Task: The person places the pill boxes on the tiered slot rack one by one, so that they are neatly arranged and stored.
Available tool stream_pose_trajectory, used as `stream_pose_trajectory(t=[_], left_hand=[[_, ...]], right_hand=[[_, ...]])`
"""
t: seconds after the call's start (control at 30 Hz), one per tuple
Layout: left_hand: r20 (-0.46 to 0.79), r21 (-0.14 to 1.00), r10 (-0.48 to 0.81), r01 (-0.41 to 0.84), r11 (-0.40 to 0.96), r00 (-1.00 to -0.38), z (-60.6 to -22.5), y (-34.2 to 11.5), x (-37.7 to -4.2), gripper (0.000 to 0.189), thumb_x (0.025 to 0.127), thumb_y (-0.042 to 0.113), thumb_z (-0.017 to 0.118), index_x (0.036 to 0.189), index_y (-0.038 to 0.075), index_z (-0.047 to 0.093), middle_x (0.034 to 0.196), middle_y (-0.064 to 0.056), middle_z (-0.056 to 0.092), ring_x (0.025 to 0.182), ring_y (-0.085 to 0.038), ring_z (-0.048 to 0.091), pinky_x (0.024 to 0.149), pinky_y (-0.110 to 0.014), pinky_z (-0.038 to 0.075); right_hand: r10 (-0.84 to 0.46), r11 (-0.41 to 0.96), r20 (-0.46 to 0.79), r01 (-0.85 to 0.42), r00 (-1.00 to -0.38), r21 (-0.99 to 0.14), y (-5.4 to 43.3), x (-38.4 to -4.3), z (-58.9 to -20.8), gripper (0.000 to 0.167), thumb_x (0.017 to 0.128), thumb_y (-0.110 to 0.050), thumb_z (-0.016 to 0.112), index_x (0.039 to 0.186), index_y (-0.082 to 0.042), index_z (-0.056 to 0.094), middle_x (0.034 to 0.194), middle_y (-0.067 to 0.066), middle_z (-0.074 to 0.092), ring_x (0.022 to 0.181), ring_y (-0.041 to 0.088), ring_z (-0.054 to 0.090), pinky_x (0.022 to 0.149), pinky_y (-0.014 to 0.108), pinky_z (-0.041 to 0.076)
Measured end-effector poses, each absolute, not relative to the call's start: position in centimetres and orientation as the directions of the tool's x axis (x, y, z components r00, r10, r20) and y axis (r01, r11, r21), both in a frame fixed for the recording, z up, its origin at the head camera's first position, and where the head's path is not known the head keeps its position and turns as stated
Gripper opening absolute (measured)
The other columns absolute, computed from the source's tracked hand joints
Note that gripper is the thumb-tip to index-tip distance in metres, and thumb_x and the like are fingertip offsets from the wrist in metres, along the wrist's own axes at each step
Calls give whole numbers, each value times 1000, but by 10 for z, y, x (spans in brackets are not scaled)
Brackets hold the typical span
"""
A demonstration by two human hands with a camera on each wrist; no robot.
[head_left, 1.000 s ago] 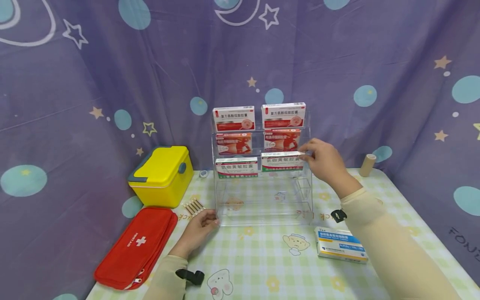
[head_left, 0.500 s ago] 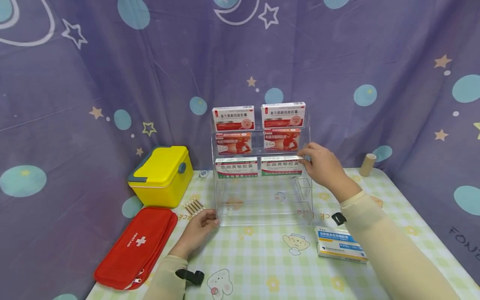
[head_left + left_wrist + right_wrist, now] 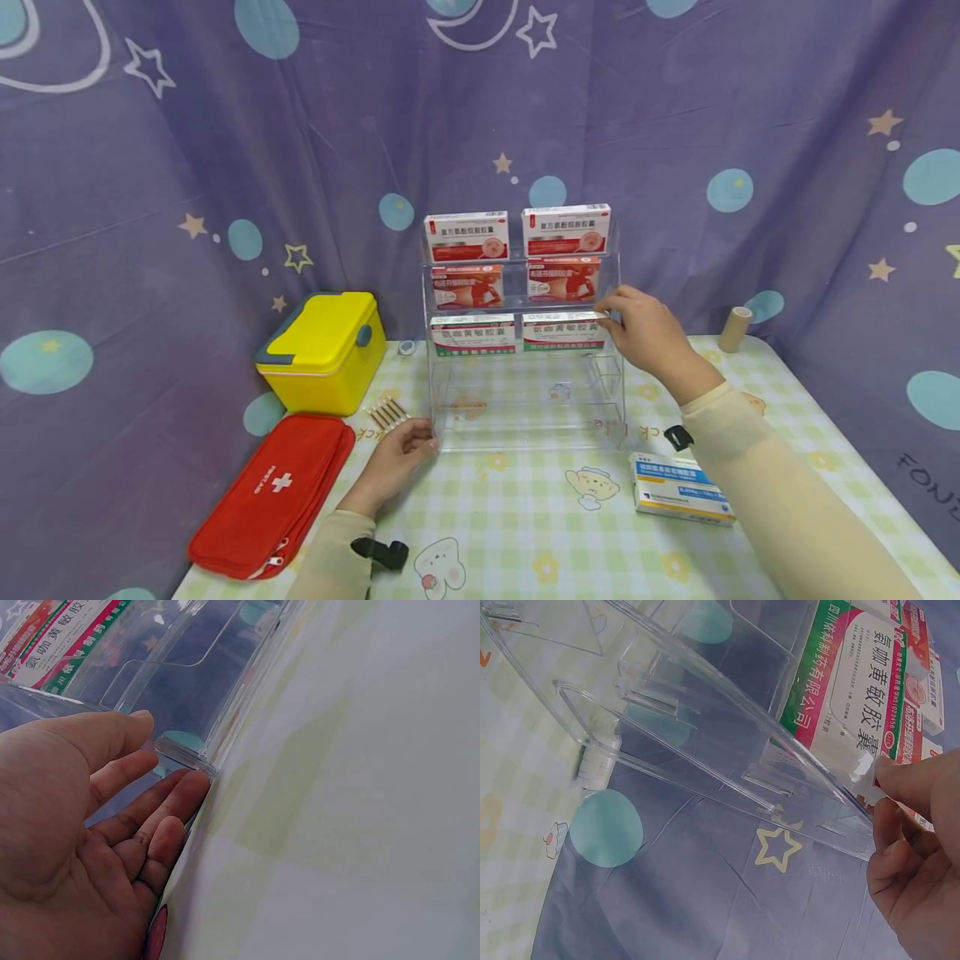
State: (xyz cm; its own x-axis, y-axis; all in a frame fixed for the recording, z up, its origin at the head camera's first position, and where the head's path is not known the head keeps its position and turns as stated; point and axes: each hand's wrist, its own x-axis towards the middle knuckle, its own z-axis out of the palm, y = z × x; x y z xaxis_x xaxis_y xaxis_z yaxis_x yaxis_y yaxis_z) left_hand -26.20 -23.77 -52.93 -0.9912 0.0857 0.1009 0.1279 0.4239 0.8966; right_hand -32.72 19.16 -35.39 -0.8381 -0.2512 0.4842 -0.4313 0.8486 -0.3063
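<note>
A clear acrylic display rack [image 3: 525, 433] stands on the table with medicine boxes on its upper tiers. At its lower left corner is my left hand [image 3: 399, 460], with relaxed fingers touching the rack's base; the left wrist view shows the fingertips [image 3: 196, 784] against that corner. My right hand [image 3: 647, 327] pinches the right end of a white, green and red medicine box [image 3: 564, 333], which sits on the third tier. A matching box [image 3: 472, 335] is beside it on the left. In the right wrist view, thumb and fingers meet at the box's corner [image 3: 862, 705].
Red-and-white boxes [image 3: 467, 237] and orange-red boxes [image 3: 564, 280] fill the tiers above. A blue-and-white medicine box [image 3: 681, 490] lies at right, partly behind the sleeve. On the left are a yellow case [image 3: 322, 354], a red first-aid pouch [image 3: 273, 496] and cotton swabs [image 3: 387, 412]. A beige roll [image 3: 735, 330] stands back right.
The right hand has lowered the white-green box slightly, so that it sits level with its neighbour on the third tier. Over the last half second almost nothing moved. The left hand stayed put.
</note>
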Motion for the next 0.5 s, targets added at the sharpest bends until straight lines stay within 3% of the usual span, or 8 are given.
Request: stream_pose_trajectory(t=[0.27,0.5], left_hand=[[110,899,88,137,416,-990,-530,-238,-262,37,97,13,76,130,1,66,112,-7,72,97,-18,67,85,-27,54],[91,901,87,120,418,-992,-528,-238,-262,36,98,13,76,131,2,66,113,-6,72,99,-19,67,86,-27,54]], right_hand=[[-273,861,477,-433,-835,-265,191,-324,-350,20,99,-15,75,118,-10,77,106,3,64,78,22,62,70,45,53],[-258,845,506,-446,-823,-295,195,-318,-349,23,98,-13,76,121,-11,76,109,4,63,79,22,61,69,43,53]])
